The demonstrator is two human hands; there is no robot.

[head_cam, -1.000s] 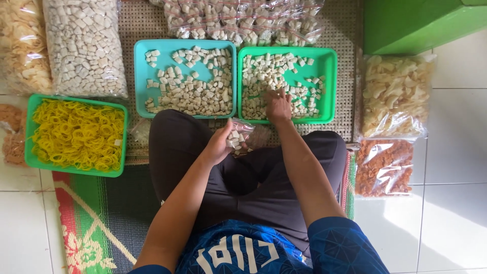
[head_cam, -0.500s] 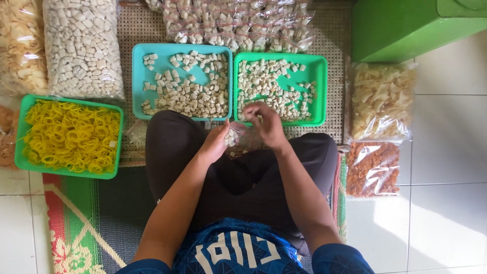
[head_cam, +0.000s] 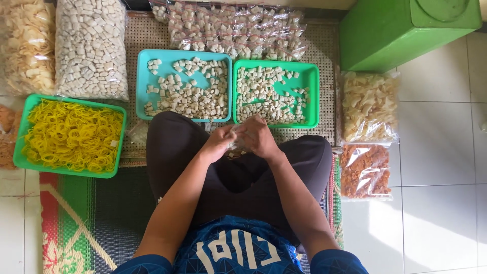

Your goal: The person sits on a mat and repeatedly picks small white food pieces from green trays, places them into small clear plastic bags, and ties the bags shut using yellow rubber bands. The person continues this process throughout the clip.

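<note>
Both hands have come together over the lap: the right hand (head_cam: 261,138), off the green tray (head_cam: 310,96) at twelve o'clock, now closes with the left hand (head_cam: 219,143) around a small clear bag (head_cam: 237,137), apparently sealing it.

Yellow rubber bands tray (head_cam: 20,152), green box (head_cam: 390,35), orange snack bag (head_cam: 364,171).

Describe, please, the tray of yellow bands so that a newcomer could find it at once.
Start at the woven mat with its two trays of pale pieces, the teal tray and the green tray. Go left past the person's left knee to the third tray. It alone holds a tangle of yellow bands.
</note>
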